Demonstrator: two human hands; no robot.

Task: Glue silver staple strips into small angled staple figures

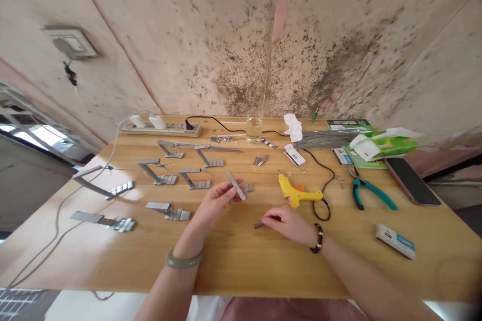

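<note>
A narrow grey strip (pixel 236 185), apparently a row of staples, is pinched in my left hand (pixel 220 198) above the middle of the table. Lower and to the right, my right hand (pixel 284 221) has its fingers closed on a short grey staple strip (pixel 258 224) close to the wood. A small grey piece (pixel 249 187) lies just behind my left fingers. Beyond my right hand rests a yellow glue gun (pixel 299 191), nozzle pointing up and left. Several bent grey strip assemblies (pixel 169 209) stand to the left of my left hand.
At the back are a power strip (pixel 161 129) and a glass of yellowish liquid (pixel 253 129). Pliers with teal handles (pixel 372 193), a phone (pixel 412 182), a green tissue pack (pixel 391 144) and a small staple box (pixel 395 242) lie right. Cables (pixel 56 220) cross the left side.
</note>
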